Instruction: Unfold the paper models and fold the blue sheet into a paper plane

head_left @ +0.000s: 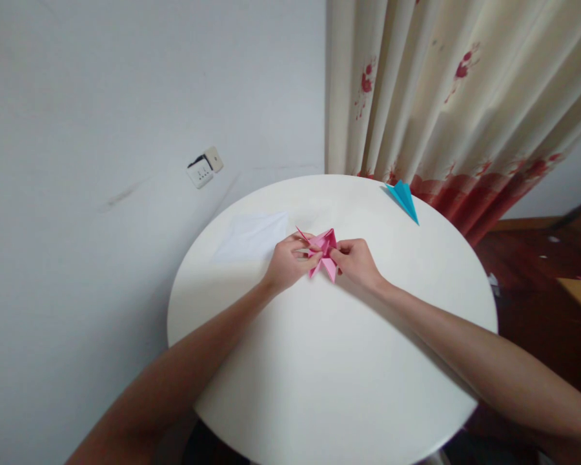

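Observation:
A pink folded paper piece (328, 266) with several pointed flaps is held between my two hands, above the middle of the round white table. My left hand (290, 259) pinches its left side, with the thumb pressed near the centre. On the other side, my right hand (357, 259) grips the right edge between thumb and curled fingers. One thin pink point sticks up beyond my left fingers. The fingers cover parts of the folds.
On the round white table (329, 361), a blue paper plane (405, 201) lies near the far right edge. A white sheet (252, 236) rests at the left. Behind stand a wall with a socket (201, 173) and a patterned curtain (416, 97).

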Action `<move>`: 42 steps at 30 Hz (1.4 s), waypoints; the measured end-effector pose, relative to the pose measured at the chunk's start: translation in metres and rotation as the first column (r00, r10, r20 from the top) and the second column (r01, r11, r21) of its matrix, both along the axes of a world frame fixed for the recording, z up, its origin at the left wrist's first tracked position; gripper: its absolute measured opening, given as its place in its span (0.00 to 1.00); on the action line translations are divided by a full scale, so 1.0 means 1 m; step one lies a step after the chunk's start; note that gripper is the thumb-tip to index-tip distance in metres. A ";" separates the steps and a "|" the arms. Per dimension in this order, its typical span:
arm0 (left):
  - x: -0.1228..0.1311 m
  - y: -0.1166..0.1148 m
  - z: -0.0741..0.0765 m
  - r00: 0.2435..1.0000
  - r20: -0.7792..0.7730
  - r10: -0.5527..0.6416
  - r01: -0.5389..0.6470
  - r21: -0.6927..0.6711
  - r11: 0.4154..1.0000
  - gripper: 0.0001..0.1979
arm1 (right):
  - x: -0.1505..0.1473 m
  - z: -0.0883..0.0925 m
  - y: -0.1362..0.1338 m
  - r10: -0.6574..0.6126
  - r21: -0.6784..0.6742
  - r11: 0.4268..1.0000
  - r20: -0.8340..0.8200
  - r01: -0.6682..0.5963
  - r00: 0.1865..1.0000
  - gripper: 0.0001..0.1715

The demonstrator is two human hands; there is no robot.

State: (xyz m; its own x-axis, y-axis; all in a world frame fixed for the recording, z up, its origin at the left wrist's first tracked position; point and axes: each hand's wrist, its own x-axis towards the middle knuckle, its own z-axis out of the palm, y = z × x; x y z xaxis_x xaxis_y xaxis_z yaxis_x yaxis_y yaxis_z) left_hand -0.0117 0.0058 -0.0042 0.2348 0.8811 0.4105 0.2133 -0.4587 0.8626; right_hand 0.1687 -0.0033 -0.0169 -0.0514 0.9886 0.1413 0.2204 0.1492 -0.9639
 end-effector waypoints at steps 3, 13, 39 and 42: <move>0.000 0.000 0.000 1.000 0.014 -0.002 0.002 -0.012 1.000 0.11 | 0.000 0.001 0.000 -0.005 -0.006 1.000 0.007 0.005 1.000 0.15; -0.002 0.005 -0.001 1.000 -0.019 -0.004 0.004 0.037 0.999 0.14 | 0.000 0.002 -0.002 -0.003 0.008 1.000 0.031 0.002 1.000 0.14; 0.000 0.004 -0.001 1.000 0.003 0.020 -0.020 -0.043 0.999 0.13 | -0.001 0.000 -0.003 -0.003 0.059 0.998 0.085 -0.002 0.996 0.14; 0.000 0.004 0.002 1.000 -0.013 0.004 -0.005 -0.055 0.998 0.13 | -0.001 0.001 -0.004 -0.014 0.066 0.998 0.107 0.007 0.994 0.15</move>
State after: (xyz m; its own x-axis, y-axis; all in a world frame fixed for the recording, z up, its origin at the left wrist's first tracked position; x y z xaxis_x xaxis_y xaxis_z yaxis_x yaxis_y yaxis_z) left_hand -0.0120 0.0101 -0.0025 0.2357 0.9034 0.3583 0.2265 -0.4096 0.8837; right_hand 0.1674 -0.0071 -0.0160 -0.0599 0.9780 0.1999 0.3242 0.2084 -0.9227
